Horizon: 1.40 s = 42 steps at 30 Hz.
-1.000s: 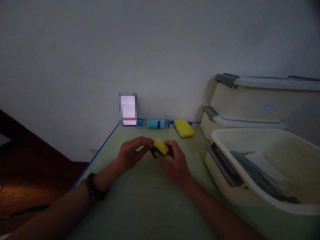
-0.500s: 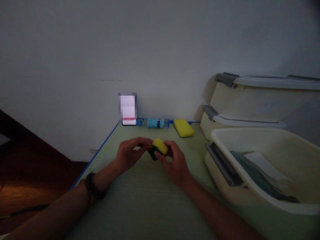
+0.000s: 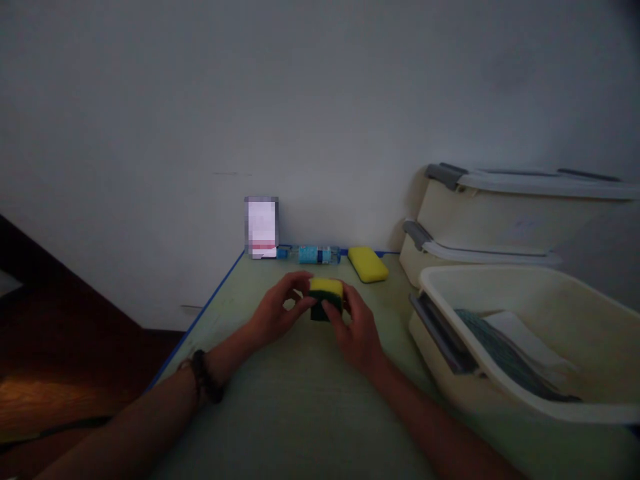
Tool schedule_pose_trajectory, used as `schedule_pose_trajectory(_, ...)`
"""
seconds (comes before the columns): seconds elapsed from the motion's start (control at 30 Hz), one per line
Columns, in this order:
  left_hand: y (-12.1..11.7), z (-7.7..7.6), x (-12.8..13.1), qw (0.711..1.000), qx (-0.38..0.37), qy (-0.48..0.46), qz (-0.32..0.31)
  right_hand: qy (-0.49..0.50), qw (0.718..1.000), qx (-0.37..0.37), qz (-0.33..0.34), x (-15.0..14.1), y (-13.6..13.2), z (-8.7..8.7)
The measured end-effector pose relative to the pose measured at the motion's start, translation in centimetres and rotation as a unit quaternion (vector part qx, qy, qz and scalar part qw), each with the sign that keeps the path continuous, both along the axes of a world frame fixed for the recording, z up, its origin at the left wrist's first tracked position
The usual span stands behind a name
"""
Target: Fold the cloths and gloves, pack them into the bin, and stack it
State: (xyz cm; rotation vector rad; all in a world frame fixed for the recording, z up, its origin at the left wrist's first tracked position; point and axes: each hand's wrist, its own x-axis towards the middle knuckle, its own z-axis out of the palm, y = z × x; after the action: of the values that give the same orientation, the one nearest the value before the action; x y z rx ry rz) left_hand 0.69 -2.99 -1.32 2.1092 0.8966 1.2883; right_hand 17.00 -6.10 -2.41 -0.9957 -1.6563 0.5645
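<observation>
A yellow scouring sponge [image 3: 326, 287] with a dark green scrubbing side is held above the middle of the table, its green face towards me. My left hand [image 3: 280, 305] pinches its left end between thumb and fingers. On the other end, my right hand [image 3: 356, 327] grips it, the thumb pressed to the green face and the fingers partly hidden behind. Beyond the hands, a second yellow sponge [image 3: 368, 265] lies near the table's back edge. To its left, a clear plastic bottle [image 3: 314, 255] with a blue label lies on its side.
A lit phone [image 3: 262, 228] leans upright against the wall at the back left. On the right stands an open cream plastic bin [image 3: 440, 383] holding a green mesh item and something white. Behind it are stacked lidded bins [image 3: 500, 210]. A blue strip edges the pale green table [image 3: 280, 413].
The held sponge has turned from a slant to nearly level, its green face now more towards me. My left hand has moved right with it. The view has shifted slightly.
</observation>
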Motion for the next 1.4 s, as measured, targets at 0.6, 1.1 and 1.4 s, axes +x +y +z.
schedule_pose_trajectory(0.6, -2.8, 10.6, 1.6, 0.984, -0.06, 0.096, -0.138, -0.203, 0.978, -0.003, -0.04, 2.8, -4.8, 11.9)
schedule_pose_trajectory(1.1, -1.4, 11.3, 10.8, 0.979, -0.094, 0.18, -0.03, -0.186, 0.975, -0.087, -0.079, 13.4, -3.9, 15.4)
schedule_pose_trajectory(1.4, -0.1, 9.0, 16.0, 0.912, -0.383, 0.08, -0.123, -0.188, 0.966, -0.126, -0.127, 17.9, -4.4, 14.2)
